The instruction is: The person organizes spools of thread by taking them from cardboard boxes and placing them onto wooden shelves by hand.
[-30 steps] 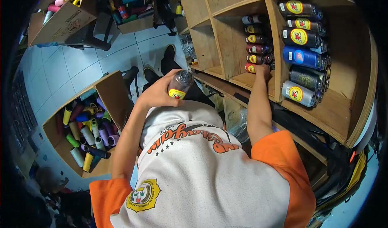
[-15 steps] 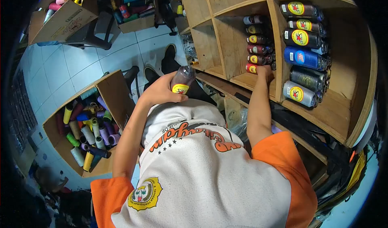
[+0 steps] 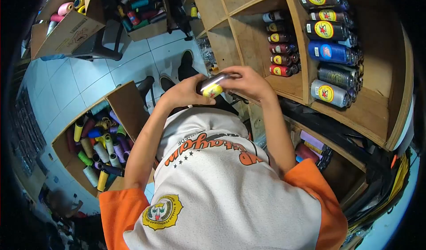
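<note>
Sitting at upper left: cardboard box, pink thread cone and yellow ones showing above its rim. Lower left: open carton, flap standing at its right edge, jumbled thread cones inside, mostly green, purple, grey, yellow. Third box at top, right of the first, holds more spools, partly shadowed. Tiled floor runs between the three.

Center: dark thread spool up in front of the person's waist, tilted, glossy, yellow label facing the camera. Left hand clamped on it from the left, thumb along the lower side. Right hand also on it, fingers closed over the upper right end. Spool bridges the two hands.

Right: wooden rack. Middle compartment has a labeled spool stack by its right divider, red one lowest. Next compartment, near the rack's right edge: second stack by the left divider, blue one mid-stack, grey at the bottom. Purple spool and a red one lie below the rack's bottom edge.
</note>
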Available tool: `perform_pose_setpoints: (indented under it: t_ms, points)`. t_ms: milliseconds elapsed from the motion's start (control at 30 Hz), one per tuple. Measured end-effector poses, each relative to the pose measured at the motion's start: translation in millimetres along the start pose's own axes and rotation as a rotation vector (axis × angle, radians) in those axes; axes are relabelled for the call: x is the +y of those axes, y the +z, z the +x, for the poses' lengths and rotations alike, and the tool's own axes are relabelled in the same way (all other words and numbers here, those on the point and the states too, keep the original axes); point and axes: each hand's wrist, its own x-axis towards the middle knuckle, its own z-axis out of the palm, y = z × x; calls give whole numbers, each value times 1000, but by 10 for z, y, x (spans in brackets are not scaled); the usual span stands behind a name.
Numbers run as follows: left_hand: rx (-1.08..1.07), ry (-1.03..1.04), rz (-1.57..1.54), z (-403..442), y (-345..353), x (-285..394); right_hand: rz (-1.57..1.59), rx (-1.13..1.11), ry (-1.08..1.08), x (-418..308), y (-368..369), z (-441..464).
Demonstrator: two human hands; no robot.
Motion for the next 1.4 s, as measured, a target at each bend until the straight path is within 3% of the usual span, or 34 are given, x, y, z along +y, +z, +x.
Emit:
perform_pose_setpoints:
  t_ms: [33,67,133,167,233,500,567,767,867,1000,1067,1100,1200,1300,1400]
  points:
    - [102,135,-11,11,46,-75,-48,152,95,50,-137,0]
    - [220,147,137,20,36,-135,-183,357,128,229,-364,28]
    - [288,149,59,28,-3,-238,-325,729,163,746,-983,142]
    - [297,129,87,23,-22,-305,-608,965,270,893,-1218,202]
    - [320,90,140,5,-45,-367,-845,1132,572,717,-1218,156]
    - [339,-61,60,-265,-141,-272,-676,980,757,1246,-2008,296]
    - [361,-54,76,-278,-195,-311,-713,1107,642,1580,-2206,322]
    - [364,-86,37,-340,-313,-372,-766,1162,717,1133,-1772,275]
    - [397,-51,25,-234,-400,-556,-863,1064,747,1124,-1733,224]
    - [442,-41,-12,-141,-697,-315,-825,1054,646,501,-1345,239]
    - [535,67,-60,7,-872,-336,-928,1000,371,492,-1289,563]
    - [471,13,-1,48,-1054,-191,-965,921,293,363,-1214,757]
    - [602,118,48,150,-1506,84,-1049,662,296,-184,-953,1471]
    - [797,196,-27,49,-1911,426,-1016,368,-60,-679,-759,2141]
    - [1011,272,-315,-105,-2179,487,-1118,144,-192,-1448,-419,2511]
